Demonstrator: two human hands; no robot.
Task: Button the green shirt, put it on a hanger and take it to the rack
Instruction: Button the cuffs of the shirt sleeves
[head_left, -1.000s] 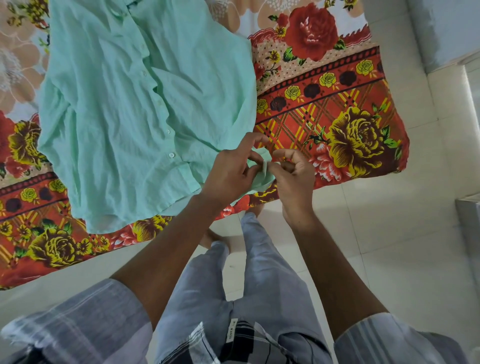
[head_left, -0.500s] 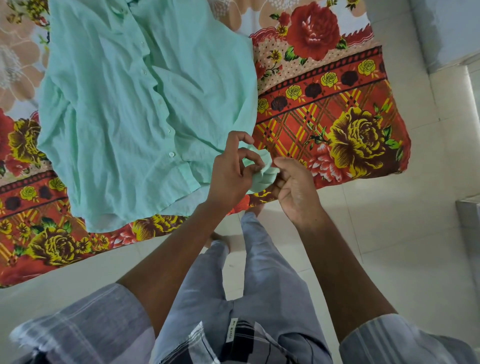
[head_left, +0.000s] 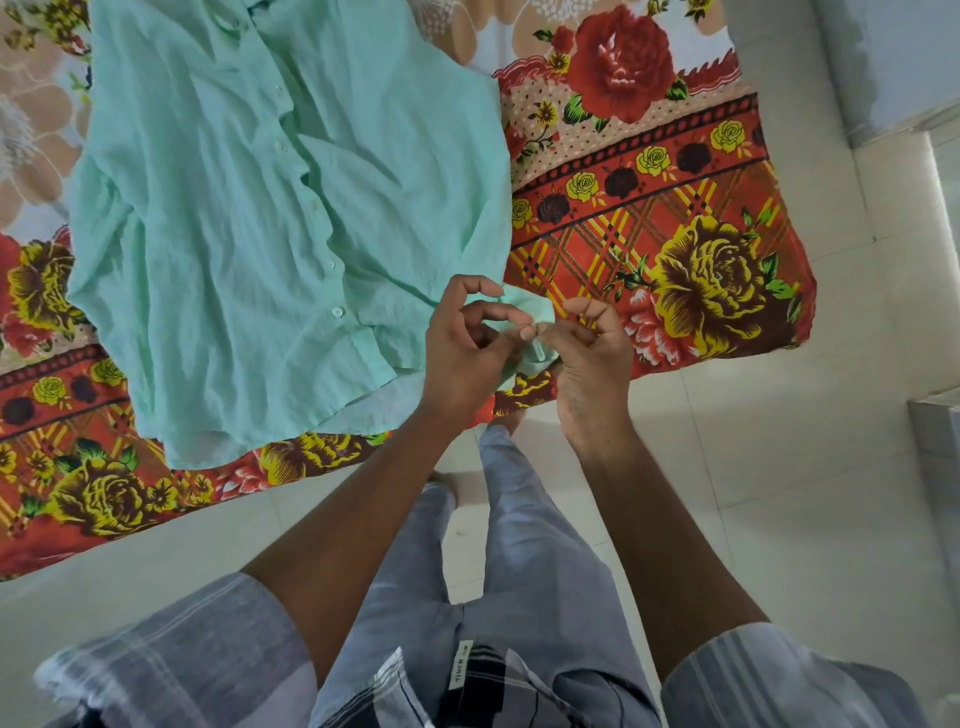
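Note:
The green shirt (head_left: 270, 218) lies spread flat on a bed, its front placket closed by a row of white buttons (head_left: 337, 312). One sleeve end, the cuff (head_left: 535, 332), hangs at the bed's near edge. My left hand (head_left: 467, 348) and my right hand (head_left: 587, 353) meet at that cuff, fingertips pinching its small fold of green cloth between them. No hanger or rack is in view.
The bed is covered by a red and yellow floral bedsheet (head_left: 675, 249). Pale floor tiles (head_left: 805, 467) lie below and to the right. A grey box edge (head_left: 935, 431) stands at the far right. My legs in grey trousers are beneath my hands.
Both hands stayed at the cuff. The left fingers curled and re-pinched the cloth, and the right hand turned its fingertips in to meet them. The shirt body did not move.

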